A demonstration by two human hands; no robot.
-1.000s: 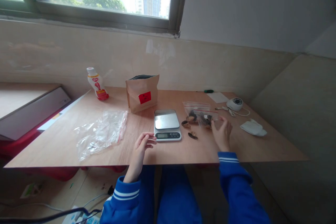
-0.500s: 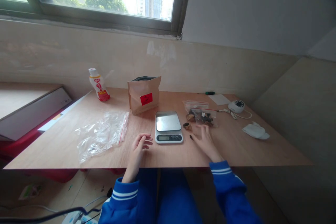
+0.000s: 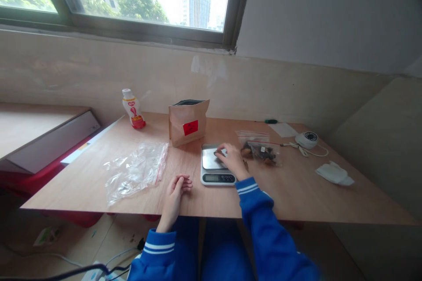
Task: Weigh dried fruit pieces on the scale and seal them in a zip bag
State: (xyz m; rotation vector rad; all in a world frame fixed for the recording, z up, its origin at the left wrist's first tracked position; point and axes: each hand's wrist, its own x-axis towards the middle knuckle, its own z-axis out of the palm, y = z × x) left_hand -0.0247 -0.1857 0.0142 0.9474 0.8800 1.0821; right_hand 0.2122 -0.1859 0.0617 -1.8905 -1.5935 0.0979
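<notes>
A white kitchen scale with a metal plate stands before me, its display towards me. Over the plate, my right hand pinches a small brown dried piece between thumb and fingers; I cannot tell whether the piece touches the plate. Another brown piece lies partly hidden behind my right wrist. To the left of the scale, my left hand rests on the table, fingers loosely curled and slightly apart, with nothing in them. Clear zip bags holding dark and brown dried pieces lie right of the scale.
Behind the scale stands an opened brown paper pouch with a red label. A clear plastic bag and a bottle are on the left. At right are a white camera with its cable, white tissue, paper and a green-handled tool.
My right hand has moved left from the table beside the zip bags to above the scale plate, with a brown piece in its fingers. The view has shifted slightly.
</notes>
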